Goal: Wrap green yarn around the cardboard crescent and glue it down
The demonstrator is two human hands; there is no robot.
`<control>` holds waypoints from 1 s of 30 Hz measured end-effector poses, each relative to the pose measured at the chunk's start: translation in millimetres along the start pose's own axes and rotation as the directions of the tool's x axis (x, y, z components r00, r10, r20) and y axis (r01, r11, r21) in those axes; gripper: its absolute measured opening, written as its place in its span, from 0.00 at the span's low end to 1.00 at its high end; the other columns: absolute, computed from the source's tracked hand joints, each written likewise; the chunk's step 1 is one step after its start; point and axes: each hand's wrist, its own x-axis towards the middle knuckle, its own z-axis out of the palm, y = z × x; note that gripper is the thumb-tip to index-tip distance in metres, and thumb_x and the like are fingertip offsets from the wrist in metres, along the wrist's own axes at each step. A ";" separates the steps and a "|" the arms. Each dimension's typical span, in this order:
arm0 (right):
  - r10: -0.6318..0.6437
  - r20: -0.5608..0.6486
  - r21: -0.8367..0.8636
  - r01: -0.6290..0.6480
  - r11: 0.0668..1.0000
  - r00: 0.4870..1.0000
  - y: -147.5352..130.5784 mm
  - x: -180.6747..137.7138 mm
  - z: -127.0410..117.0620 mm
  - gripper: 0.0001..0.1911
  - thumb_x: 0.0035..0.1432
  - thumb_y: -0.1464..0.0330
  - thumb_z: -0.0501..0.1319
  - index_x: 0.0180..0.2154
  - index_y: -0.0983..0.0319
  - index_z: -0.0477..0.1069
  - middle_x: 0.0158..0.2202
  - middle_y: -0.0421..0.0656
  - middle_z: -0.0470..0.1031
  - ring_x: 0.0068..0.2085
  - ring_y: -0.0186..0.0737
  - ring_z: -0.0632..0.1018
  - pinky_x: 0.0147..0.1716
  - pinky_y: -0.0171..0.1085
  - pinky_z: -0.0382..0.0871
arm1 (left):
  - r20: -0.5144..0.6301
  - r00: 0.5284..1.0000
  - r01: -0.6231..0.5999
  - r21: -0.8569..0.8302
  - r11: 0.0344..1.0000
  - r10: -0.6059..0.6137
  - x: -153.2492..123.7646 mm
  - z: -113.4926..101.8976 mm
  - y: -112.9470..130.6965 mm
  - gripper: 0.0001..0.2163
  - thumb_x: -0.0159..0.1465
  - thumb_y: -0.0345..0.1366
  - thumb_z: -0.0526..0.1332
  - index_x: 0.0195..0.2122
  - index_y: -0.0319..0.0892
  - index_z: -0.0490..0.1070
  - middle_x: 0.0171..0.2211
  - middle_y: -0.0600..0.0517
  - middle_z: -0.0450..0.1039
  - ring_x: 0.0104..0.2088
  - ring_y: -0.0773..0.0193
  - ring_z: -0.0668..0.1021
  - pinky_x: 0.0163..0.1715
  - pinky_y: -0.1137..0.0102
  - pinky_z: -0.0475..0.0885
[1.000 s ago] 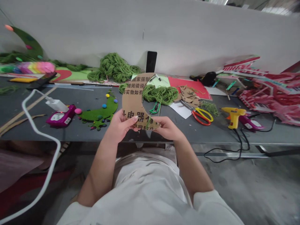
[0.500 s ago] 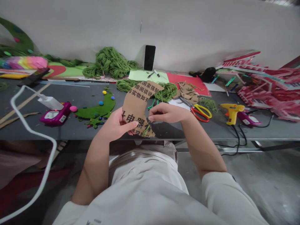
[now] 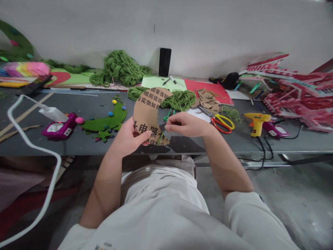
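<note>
The left hand point(image 3: 130, 139), just left of the frame's centre, grasps a crescent of brown cardboard point(image 3: 147, 113), thumb on the printed face and fingers behind. The cardboard is held up over the front edge of the dark bench point(image 3: 249, 146), near the middle of the frame, its broad end at the top and its narrow tip pointing lower right. A little green yarn point(image 3: 160, 139) lies across the printed face near that tip. The right hand point(image 3: 186, 125) is just right of the tip, thumb and fingertips drawn together; I cannot tell whether they grip the yarn.

Behind the cardboard lies a green skein point(image 3: 179, 100), and farther back, at upper centre, a black phone point(image 3: 164, 62) leans upright against the wall point(image 3: 215, 38). A heap of green yarn point(image 3: 122, 67) sits left of the phone. At centre left lie a green felt crescent point(image 3: 106, 122) with pompoms and a purple box point(image 3: 59, 127) with a white plug point(image 3: 53, 114) in it. Right of the right hand are scissors point(image 3: 224, 124) with 1 red and 1 yellow handle, then a yellow glue gun point(image 3: 257, 122) farther right.
</note>
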 end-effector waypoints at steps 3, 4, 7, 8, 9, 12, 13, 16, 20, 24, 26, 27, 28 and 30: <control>0.009 -0.055 -0.005 -0.010 1.000 0.998 -6.1 -2.3 2.8 0.14 0.65 0.63 0.58 0.29 0.64 0.70 0.21 0.34 0.61 0.24 0.29 0.60 0.27 0.34 0.52 | -0.041 0.999 -0.012 0.000 1.000 0.012 0.0 3.2 -0.2 0.20 0.51 0.37 0.74 0.43 0.42 0.70 0.30 0.51 0.79 0.22 0.58 0.81 0.19 0.64 0.81; 0.009 -0.073 -0.011 -0.009 1.000 0.997 -8.0 -3.0 4.1 0.14 0.65 0.63 0.58 0.28 0.64 0.70 0.21 0.34 0.61 0.24 0.29 0.60 0.27 0.34 0.52 | -0.053 0.999 -0.012 -0.002 1.000 0.012 0.1 4.2 -0.2 0.20 0.51 0.37 0.74 0.42 0.42 0.70 0.30 0.51 0.78 0.21 0.58 0.81 0.18 0.64 0.81; -0.003 -0.118 -0.033 -0.001 0.999 0.993 -12.6 -5.0 8.4 0.14 0.64 0.65 0.58 0.27 0.64 0.69 0.21 0.34 0.61 0.24 0.29 0.60 0.28 0.34 0.52 | -0.095 0.995 -0.014 -0.019 1.000 0.012 0.4 6.8 -0.4 0.20 0.50 0.36 0.74 0.41 0.42 0.70 0.29 0.52 0.78 0.19 0.59 0.80 0.17 0.65 0.80; -0.004 -0.130 -0.037 -0.001 0.999 0.991 -13.9 -5.5 9.9 0.13 0.64 0.66 0.58 0.27 0.64 0.69 0.21 0.34 0.62 0.24 0.29 0.60 0.28 0.34 0.52 | -0.109 0.994 -0.015 -0.027 1.000 0.012 0.6 7.6 -0.5 0.20 0.50 0.36 0.74 0.41 0.42 0.70 0.28 0.52 0.78 0.19 0.59 0.80 0.17 0.65 0.80; 0.002 -0.142 -0.038 -0.008 0.999 0.990 -15.3 -6.1 11.5 0.13 0.64 0.67 0.58 0.27 0.64 0.69 0.21 0.34 0.63 0.24 0.29 0.60 0.29 0.34 0.52 | -0.119 0.993 -0.016 -0.034 0.999 0.012 0.8 8.3 -0.8 0.20 0.50 0.35 0.74 0.41 0.42 0.70 0.29 0.52 0.78 0.19 0.59 0.80 0.17 0.65 0.80; 0.053 -0.185 -0.032 -0.060 0.998 0.981 -20.7 -8.1 17.6 0.12 0.64 0.68 0.59 0.27 0.64 0.70 0.21 0.35 0.65 0.24 0.29 0.61 0.29 0.34 0.52 | -0.161 0.987 -0.035 -0.053 0.998 0.026 1.8 11.8 -2.0 0.19 0.50 0.34 0.74 0.41 0.42 0.70 0.29 0.51 0.79 0.20 0.59 0.80 0.16 0.66 0.79; 0.073 -0.203 -0.035 -0.082 0.996 0.976 -23.0 -8.9 20.4 0.12 0.64 0.68 0.59 0.28 0.64 0.70 0.21 0.36 0.66 0.24 0.29 0.61 0.29 0.35 0.52 | -0.182 0.983 -0.045 -0.056 0.997 0.034 2.2 13.6 -2.6 0.19 0.50 0.34 0.74 0.41 0.42 0.70 0.29 0.51 0.79 0.20 0.59 0.80 0.16 0.67 0.79; 0.119 -0.277 -0.076 -0.145 0.986 0.953 -30.4 -11.1 30.9 0.11 0.65 0.68 0.58 0.29 0.64 0.71 0.24 0.38 0.70 0.26 0.31 0.64 0.29 0.35 0.52 | -0.249 0.966 -0.075 -0.047 0.996 0.061 3.1 20.1 -4.8 0.19 0.50 0.33 0.73 0.42 0.42 0.70 0.31 0.51 0.79 0.22 0.58 0.82 0.17 0.66 0.80; 0.141 -0.380 -0.149 -0.211 0.966 0.914 -36.3 -13.4 45.8 0.11 0.66 0.68 0.57 0.30 0.63 0.70 0.29 0.41 0.74 0.28 0.33 0.67 0.30 0.36 0.51 | -0.309 0.947 -0.108 -0.042 0.993 0.090 3.4 26.2 -8.3 0.20 0.52 0.34 0.73 0.42 0.42 0.68 0.32 0.51 0.79 0.22 0.58 0.82 0.19 0.64 0.82; 0.179 -0.429 -0.165 -0.272 0.948 0.885 -40.2 -16.2 57.0 0.11 0.68 0.66 0.56 0.32 0.61 0.70 0.31 0.42 0.76 0.29 0.35 0.69 0.30 0.36 0.52 | -0.346 0.930 -0.146 -0.032 0.989 0.126 2.8 28.0 -10.7 0.20 0.54 0.36 0.73 0.44 0.41 0.67 0.34 0.50 0.80 0.23 0.60 0.83 0.20 0.67 0.82; 0.193 -0.448 -0.201 -0.309 0.930 0.873 -44.4 -17.4 61.5 0.12 0.70 0.66 0.54 0.34 0.61 0.70 0.33 0.43 0.78 0.30 0.36 0.71 0.30 0.36 0.52 | -0.363 0.920 -0.164 -0.023 0.986 0.144 2.5 29.9 -11.1 0.20 0.55 0.37 0.72 0.45 0.41 0.67 0.36 0.49 0.80 0.25 0.60 0.83 0.21 0.68 0.82; 0.197 -0.458 -0.224 -0.327 0.918 0.867 -47.0 -17.8 63.4 0.12 0.70 0.65 0.54 0.34 0.61 0.71 0.34 0.43 0.78 0.32 0.37 0.72 0.30 0.36 0.53 | -0.371 0.916 -0.172 -0.017 0.985 0.154 2.3 31.1 -11.2 0.20 0.55 0.37 0.72 0.46 0.41 0.67 0.37 0.48 0.80 0.27 0.60 0.84 0.21 0.69 0.82; 0.200 -0.466 -0.244 -0.342 0.907 0.862 -49.7 -18.2 65.2 0.12 0.71 0.65 0.53 0.35 0.61 0.71 0.35 0.44 0.79 0.33 0.38 0.74 0.30 0.37 0.53 | -0.378 0.911 -0.180 -0.010 0.984 0.163 2.2 32.5 -11.4 0.21 0.55 0.37 0.72 0.46 0.41 0.67 0.38 0.48 0.81 0.28 0.59 0.84 0.21 0.69 0.82; 0.207 -0.482 -0.267 -0.368 0.891 0.852 -54.2 -19.1 67.8 0.13 0.71 0.65 0.52 0.36 0.61 0.71 0.37 0.44 0.79 0.35 0.39 0.76 0.31 0.37 0.53 | -0.398 0.900 -0.192 0.004 0.981 0.178 1.9 35.0 -12.0 0.22 0.55 0.38 0.73 0.47 0.41 0.67 0.40 0.47 0.80 0.30 0.59 0.84 0.22 0.69 0.82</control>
